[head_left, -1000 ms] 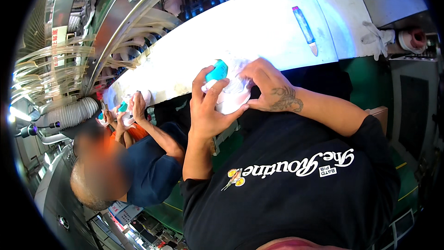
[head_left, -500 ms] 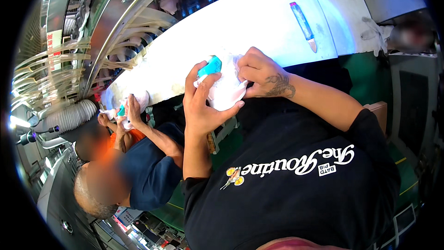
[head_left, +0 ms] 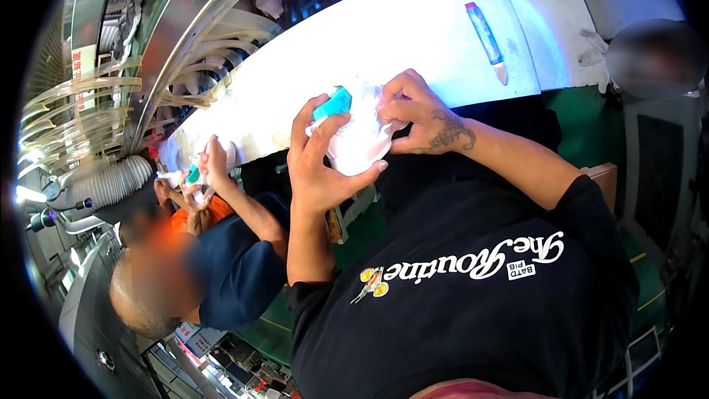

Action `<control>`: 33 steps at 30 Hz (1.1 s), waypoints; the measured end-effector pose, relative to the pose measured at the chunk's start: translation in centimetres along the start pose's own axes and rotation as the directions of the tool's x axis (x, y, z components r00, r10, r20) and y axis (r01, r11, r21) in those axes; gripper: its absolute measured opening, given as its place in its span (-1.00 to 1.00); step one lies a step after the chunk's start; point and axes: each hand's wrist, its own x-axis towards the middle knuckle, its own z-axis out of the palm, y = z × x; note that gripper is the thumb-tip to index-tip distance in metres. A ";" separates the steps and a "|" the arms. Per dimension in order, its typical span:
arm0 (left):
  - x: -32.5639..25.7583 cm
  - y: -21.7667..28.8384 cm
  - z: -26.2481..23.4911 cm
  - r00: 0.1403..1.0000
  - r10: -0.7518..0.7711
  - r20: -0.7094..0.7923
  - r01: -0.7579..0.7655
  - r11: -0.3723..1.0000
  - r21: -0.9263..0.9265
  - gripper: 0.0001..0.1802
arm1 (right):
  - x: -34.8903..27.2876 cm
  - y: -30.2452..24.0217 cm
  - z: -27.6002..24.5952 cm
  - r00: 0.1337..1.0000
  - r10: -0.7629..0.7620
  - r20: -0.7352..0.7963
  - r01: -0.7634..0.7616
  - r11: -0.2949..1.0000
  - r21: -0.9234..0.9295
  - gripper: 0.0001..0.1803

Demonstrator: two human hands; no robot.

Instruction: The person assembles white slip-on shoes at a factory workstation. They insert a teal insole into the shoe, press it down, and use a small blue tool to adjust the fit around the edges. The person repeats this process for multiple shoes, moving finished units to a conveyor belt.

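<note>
In front of my body, at the near edge of the white table [head_left: 413, 37], I hold a glossy white piece [head_left: 360, 151] with a teal block [head_left: 334, 105] set in its far left part. Its kind is not plain from here. My left hand [head_left: 316, 159] is closed round its left side, with the fingers by the teal block and the thumb along the near edge. Opposite, my right hand [head_left: 422, 117] has curled fingers pinching the right edge. Strong glare washes out the far part of the piece.
A knife-like tool [head_left: 486, 43] with a blue handle lies farther right on the table. Pale gloves [head_left: 592, 50] rest at its right end. On my left, a co-worker [head_left: 236, 258] handles a similar white and teal piece [head_left: 193, 174]. Curved translucent strips [head_left: 210, 55] hang beyond.
My hands and the white piece have shifted very slightly, with both grips kept. The co-worker's nearer hand has lifted a little from their piece.
</note>
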 end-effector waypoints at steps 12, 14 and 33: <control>-1.1 -2.3 -0.5 0.997 -0.067 -0.032 0.067 0.998 0.013 -0.14 | -0.9 -1.0 0.2 0.983 0.182 -0.019 -0.177 0.975 0.137 -0.38; -1.0 -2.1 -0.4 0.998 -0.055 -0.038 0.057 0.997 0.048 -0.14 | -0.6 -1.3 0.4 0.997 0.076 -0.023 -0.075 0.997 0.019 -0.39; -1.1 1.2 -1.4 0.975 -0.207 0.086 0.184 0.957 0.223 -0.03 | 0.9 -2.9 0.7 0.999 0.015 -0.032 -0.019 0.990 -0.140 -0.37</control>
